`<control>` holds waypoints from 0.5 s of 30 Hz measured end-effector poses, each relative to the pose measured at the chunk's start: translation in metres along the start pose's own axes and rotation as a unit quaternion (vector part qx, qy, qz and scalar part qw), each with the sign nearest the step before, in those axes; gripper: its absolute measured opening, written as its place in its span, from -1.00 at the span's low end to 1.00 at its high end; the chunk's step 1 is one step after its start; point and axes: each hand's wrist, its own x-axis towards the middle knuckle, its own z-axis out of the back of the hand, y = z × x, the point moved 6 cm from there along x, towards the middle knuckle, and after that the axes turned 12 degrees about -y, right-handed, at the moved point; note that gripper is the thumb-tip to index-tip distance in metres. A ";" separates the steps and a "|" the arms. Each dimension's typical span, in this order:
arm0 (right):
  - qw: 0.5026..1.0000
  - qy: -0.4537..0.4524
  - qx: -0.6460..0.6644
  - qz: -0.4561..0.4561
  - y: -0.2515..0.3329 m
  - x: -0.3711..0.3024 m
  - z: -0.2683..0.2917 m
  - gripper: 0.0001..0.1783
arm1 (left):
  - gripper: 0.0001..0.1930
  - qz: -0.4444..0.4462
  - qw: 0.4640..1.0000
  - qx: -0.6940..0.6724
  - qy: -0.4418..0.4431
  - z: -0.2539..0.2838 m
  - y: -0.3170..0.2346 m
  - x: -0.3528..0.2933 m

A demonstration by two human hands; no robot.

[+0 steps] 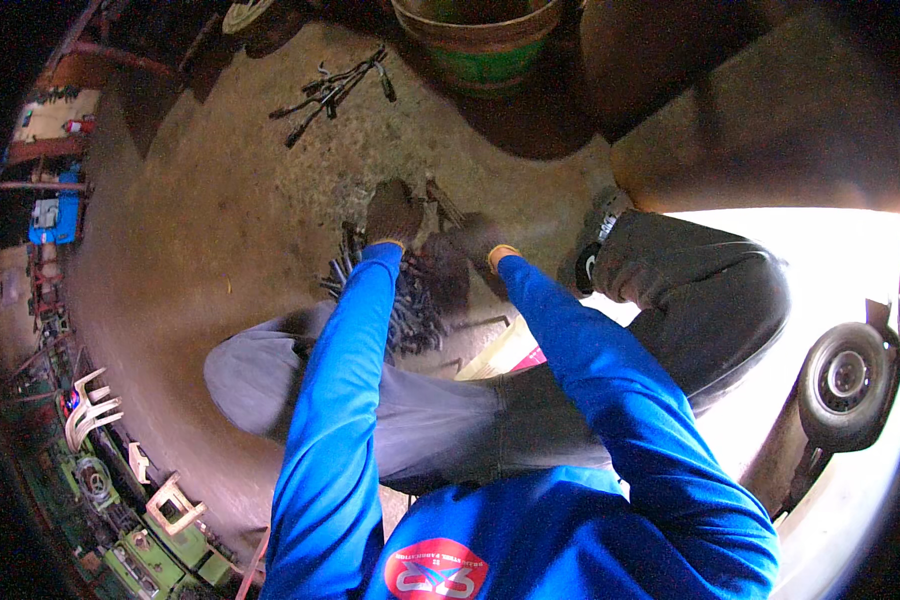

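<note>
My left hand [395,212], in a dark knitted glove, is closed and low over the floor at the far edge of a pile. What its fingers hold, if anything, is hidden. My right hand [475,240], also gloved, is blurred beside it, closed around a brownish bar-shaped tool [445,203] that points away from me. Its exact kind cannot be made out. The pile of short dark metal rods [415,318] lies between my legs, partly under my forearms.
Farther off, several longer dark metal rods [332,92] lie loosely crossed on the concrete floor [200,200]. A green bucket [480,65] stands at the far edge. A wheel [847,370] is at right. Green machinery [155,560] and a pale plastic chair [92,408] are at left.
</note>
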 end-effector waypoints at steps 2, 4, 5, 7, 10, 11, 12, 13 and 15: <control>0.998 0.012 -0.056 0.018 -0.016 0.016 -0.008 -0.47 | -0.69 0.011 1.000 -0.010 -0.003 0.006 -0.010 0.006; 0.995 -0.054 -0.032 0.075 -0.008 0.014 -0.009 -0.47 | -0.68 0.052 0.998 -0.033 -0.018 0.010 -0.001 0.002; 0.994 -0.063 -0.027 0.081 -0.007 0.014 -0.012 -0.47 | -0.68 0.055 0.997 -0.047 -0.036 0.014 0.002 0.000; 0.995 -0.064 -0.029 0.065 -0.017 0.013 -0.015 -0.48 | -0.66 0.053 0.992 -0.088 -0.069 0.021 -0.009 -0.001; 0.999 -0.005 -0.025 -0.021 -0.020 0.006 -0.014 -0.49 | -0.65 0.113 0.989 -0.096 -0.020 0.033 -0.008 -0.009; 0.998 0.024 -0.019 -0.051 -0.009 0.000 -0.013 -0.49 | -0.65 0.110 0.990 -0.085 -0.007 0.031 0.001 -0.012; 0.999 0.005 -0.027 -0.028 -0.004 0.001 -0.010 -0.48 | -0.65 0.099 0.992 -0.078 0.008 0.029 0.003 -0.010; 0.999 -0.014 -0.034 -0.005 0.000 0.003 -0.007 -0.47 | -0.64 0.089 0.993 -0.070 0.023 0.026 0.004 -0.008; 0.998 -0.039 -0.037 0.013 -0.006 0.003 -0.005 -0.46 | -0.63 0.073 0.993 -0.096 0.013 0.026 -0.004 -0.004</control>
